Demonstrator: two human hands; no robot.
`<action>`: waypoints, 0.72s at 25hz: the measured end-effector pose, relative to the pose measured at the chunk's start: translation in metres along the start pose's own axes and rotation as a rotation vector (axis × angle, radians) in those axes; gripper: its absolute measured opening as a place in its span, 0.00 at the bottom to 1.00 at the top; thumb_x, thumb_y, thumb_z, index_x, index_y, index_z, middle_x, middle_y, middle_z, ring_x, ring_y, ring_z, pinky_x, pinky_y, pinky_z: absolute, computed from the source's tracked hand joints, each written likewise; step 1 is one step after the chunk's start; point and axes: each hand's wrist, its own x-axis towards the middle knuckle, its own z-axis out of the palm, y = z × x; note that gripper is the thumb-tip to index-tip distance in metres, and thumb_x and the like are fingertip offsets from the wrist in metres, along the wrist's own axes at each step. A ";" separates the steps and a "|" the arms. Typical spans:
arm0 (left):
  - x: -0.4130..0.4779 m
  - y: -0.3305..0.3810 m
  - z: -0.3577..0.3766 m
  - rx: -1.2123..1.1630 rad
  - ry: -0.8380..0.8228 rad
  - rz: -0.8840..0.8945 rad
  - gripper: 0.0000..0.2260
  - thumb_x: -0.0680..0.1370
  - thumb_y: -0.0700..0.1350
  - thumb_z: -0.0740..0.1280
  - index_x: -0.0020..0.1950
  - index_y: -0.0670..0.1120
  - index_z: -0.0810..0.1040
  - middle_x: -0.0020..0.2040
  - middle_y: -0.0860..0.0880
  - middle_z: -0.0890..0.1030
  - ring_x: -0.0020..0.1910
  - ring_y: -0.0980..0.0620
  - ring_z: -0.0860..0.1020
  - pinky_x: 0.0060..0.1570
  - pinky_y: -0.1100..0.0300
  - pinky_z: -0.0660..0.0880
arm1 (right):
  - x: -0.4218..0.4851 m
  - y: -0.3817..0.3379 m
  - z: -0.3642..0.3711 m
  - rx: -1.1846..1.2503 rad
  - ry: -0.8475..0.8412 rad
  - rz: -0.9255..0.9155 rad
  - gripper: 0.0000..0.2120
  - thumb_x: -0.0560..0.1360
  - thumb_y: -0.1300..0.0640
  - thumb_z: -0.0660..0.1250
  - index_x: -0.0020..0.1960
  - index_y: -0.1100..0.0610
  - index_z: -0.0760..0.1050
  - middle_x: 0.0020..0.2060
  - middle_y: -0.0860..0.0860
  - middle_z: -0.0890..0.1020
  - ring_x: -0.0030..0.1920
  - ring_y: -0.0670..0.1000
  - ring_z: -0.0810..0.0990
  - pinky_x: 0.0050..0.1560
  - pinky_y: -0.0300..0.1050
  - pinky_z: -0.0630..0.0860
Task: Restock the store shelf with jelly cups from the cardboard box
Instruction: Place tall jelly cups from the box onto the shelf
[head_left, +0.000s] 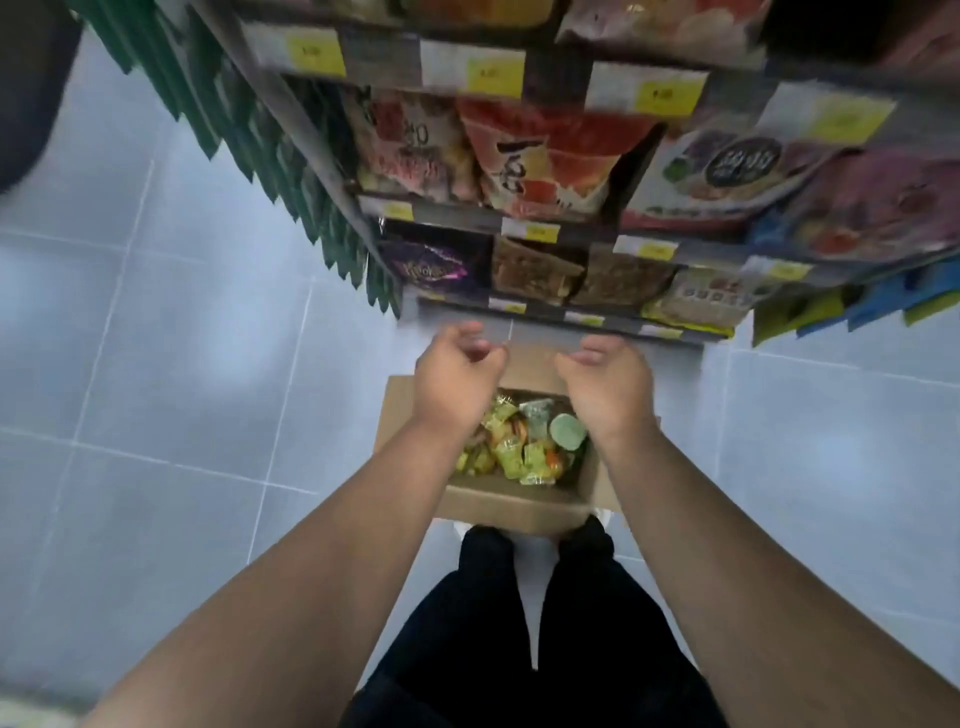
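Evidently between picks, both the left hand (457, 374) and right hand (605, 382) hovered empty, fingers loosely curled, above the cardboard box (514, 506), jelly cups (519, 441) beneath their fingertips awaiting a downward reach.

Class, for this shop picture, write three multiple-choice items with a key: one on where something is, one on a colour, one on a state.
1. Where is the cardboard box?
A. On the floor in front of the person's feet
B. On the top shelf
C. On a trolley

2. What colour is the round lid showing in the box?
A. Red
B. Pale green
C. Black

3. What state are the hands in?
A. Both hold jelly cups
B. One grips a box flap
C. Both empty, fingers loosely curled

Key: 1 A, the box sits on the tiled floor just ahead of the shoes. 2 B, the lid looks pale green among the yellow wrappers. 3 C, the left hand and right hand hang above the box holding nothing.
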 end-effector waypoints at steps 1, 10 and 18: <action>0.007 -0.024 0.010 0.008 -0.004 -0.046 0.14 0.76 0.46 0.71 0.60 0.48 0.77 0.44 0.57 0.80 0.48 0.55 0.80 0.53 0.65 0.74 | 0.009 0.020 0.012 -0.050 -0.020 0.011 0.13 0.72 0.54 0.72 0.55 0.54 0.76 0.35 0.44 0.77 0.37 0.42 0.75 0.44 0.31 0.64; 0.100 -0.218 0.096 0.172 -0.036 -0.335 0.17 0.76 0.48 0.70 0.64 0.48 0.75 0.39 0.60 0.75 0.47 0.52 0.79 0.53 0.61 0.75 | 0.116 0.201 0.112 -0.303 -0.171 0.194 0.23 0.71 0.51 0.74 0.63 0.56 0.75 0.52 0.49 0.81 0.51 0.48 0.78 0.50 0.36 0.69; 0.189 -0.365 0.144 0.253 -0.067 -0.464 0.19 0.76 0.49 0.70 0.66 0.48 0.75 0.42 0.54 0.77 0.45 0.51 0.80 0.48 0.59 0.77 | 0.191 0.341 0.226 -0.600 -0.354 0.138 0.27 0.69 0.46 0.74 0.62 0.59 0.75 0.55 0.54 0.81 0.56 0.57 0.79 0.54 0.47 0.76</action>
